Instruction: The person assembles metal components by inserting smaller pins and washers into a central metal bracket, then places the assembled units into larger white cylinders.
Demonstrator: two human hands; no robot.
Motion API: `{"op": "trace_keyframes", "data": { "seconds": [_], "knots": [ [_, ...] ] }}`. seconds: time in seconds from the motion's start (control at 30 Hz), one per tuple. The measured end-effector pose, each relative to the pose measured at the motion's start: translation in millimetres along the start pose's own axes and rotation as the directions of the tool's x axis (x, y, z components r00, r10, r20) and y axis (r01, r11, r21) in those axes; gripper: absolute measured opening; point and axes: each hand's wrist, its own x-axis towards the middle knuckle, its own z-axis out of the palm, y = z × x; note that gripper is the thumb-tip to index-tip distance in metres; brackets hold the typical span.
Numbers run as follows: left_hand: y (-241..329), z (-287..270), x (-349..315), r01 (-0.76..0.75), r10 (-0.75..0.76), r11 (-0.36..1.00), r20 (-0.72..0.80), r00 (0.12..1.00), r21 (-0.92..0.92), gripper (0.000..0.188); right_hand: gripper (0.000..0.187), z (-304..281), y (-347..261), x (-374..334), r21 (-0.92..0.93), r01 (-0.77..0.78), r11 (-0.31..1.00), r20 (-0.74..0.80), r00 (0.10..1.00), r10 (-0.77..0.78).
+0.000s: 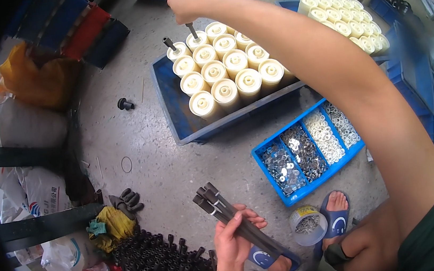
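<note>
Dark steel shaft goes into a cream roller in the blue tray, right hand clenched on its top; best kept plumb over the bore (left hand grips the spare shaft bundle low by the knee).

washer tray | small tub of washers | yellow-black glove | orange bag | far roller crate
</note>
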Motion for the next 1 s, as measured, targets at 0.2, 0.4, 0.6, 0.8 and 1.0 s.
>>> {"op": "trace_keyframes", "data": {
  "seconds": [0.2,0.4,0.6,0.8,1.0],
  "knots": [
    [-2,2,1,0.011,-0.011,1.0,0.007,1.0,0.0,0.028,0.027,23,15,7,-0.068,0.093,0.993,-0.099,0.99,-0.099],
    [-2,5,0,0.01,-0.01,1.0,0.001,1.0,0.01,0.027,0.058,23,24,-4,-0.088,0.055,0.995,-0.111,0.992,-0.064],
    [11,4,0,-0.036,0.036,0.999,-0.002,0.999,0.012,0.032,0.043,3,0,-41,0.132,0.201,0.971,-0.44,0.889,-0.125],
    [55,46,26,-0.211,0.183,0.974,0.272,0.945,0.078,0.044,0.062,-4,-50,-216,0.838,-0.137,0.528,0.437,0.749,-0.498],
    [60,69,45,-0.338,0.272,0.923,0.313,0.91,0.183,0.032,0.035,11,-54,-258,0.851,-0.501,0.158,0.509,0.711,-0.485]
  ]
}}
